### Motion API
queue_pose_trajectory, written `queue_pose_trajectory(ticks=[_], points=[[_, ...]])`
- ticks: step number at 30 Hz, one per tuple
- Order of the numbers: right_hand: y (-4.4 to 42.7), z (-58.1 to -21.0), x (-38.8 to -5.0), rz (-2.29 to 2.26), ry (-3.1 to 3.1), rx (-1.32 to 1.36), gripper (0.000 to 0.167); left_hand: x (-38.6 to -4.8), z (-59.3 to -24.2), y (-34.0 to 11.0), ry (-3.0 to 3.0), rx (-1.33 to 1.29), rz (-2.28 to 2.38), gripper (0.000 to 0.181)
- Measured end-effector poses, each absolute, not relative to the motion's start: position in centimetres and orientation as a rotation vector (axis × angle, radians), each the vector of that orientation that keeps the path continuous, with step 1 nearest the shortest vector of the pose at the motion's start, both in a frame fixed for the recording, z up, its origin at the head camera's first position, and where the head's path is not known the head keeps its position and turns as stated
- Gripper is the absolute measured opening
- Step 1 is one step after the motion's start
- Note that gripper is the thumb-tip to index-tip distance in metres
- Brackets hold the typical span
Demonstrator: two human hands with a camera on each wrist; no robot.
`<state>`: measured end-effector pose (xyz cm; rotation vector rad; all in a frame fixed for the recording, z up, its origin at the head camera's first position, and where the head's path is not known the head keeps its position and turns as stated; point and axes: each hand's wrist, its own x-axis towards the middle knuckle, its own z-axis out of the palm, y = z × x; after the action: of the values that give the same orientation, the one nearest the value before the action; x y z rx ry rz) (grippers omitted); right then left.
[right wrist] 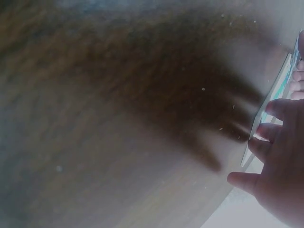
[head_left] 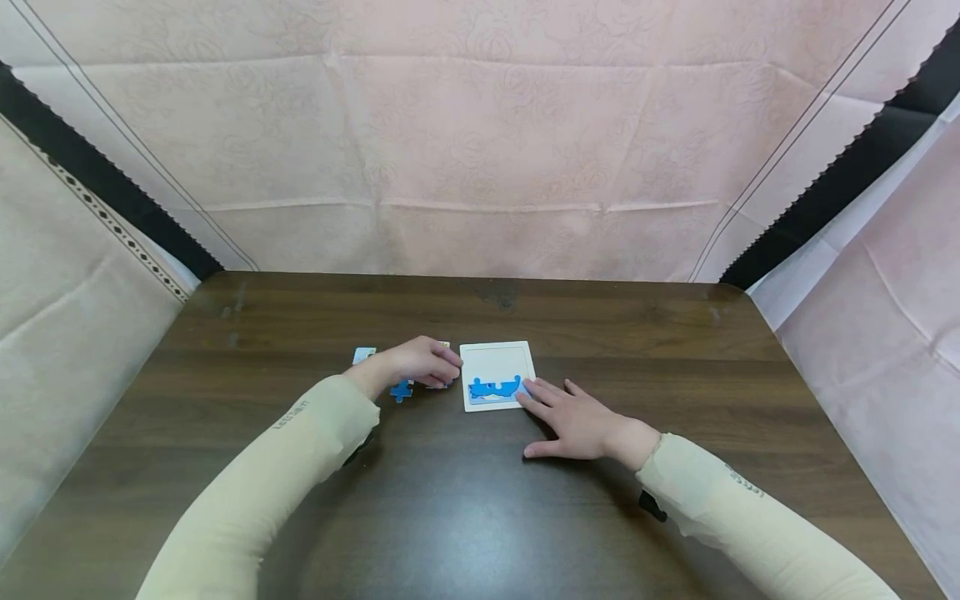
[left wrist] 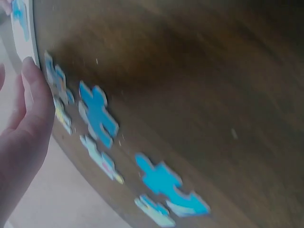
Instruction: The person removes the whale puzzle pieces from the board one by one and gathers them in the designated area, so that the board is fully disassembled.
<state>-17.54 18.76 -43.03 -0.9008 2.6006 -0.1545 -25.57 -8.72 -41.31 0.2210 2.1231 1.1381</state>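
White and flat, the board lay just below the frame's centre, with blue pieces along its bottom strip. The right hand, fingers spread wide, rested at its lower-right corner; the left hand, loosely stretched and gripping nothing I could see, lay at its left edge. A careless push from either side could, I judged, skew the board or jolt those pieces apart, and the left hand might drag the loose pieces under and beside it. The table ended across mid-frame, beyond the board; open room lay at lower centre, between the sleeves.
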Motion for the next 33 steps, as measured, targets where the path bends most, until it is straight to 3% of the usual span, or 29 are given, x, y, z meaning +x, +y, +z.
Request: queue_pose_trajectory(ticks=[11,33], points=[[18.8,-43.0,-17.6,-0.142,2.59,-0.878,0.082,-25.7,-41.3,-6.2,2.135,0.259,1.076,0.032],[18.8,-42.9,-17.6,-0.141,2.585,-0.893,0.081,-25.9,-41.7,-5.6,2.126,0.234,1.163,0.03]])
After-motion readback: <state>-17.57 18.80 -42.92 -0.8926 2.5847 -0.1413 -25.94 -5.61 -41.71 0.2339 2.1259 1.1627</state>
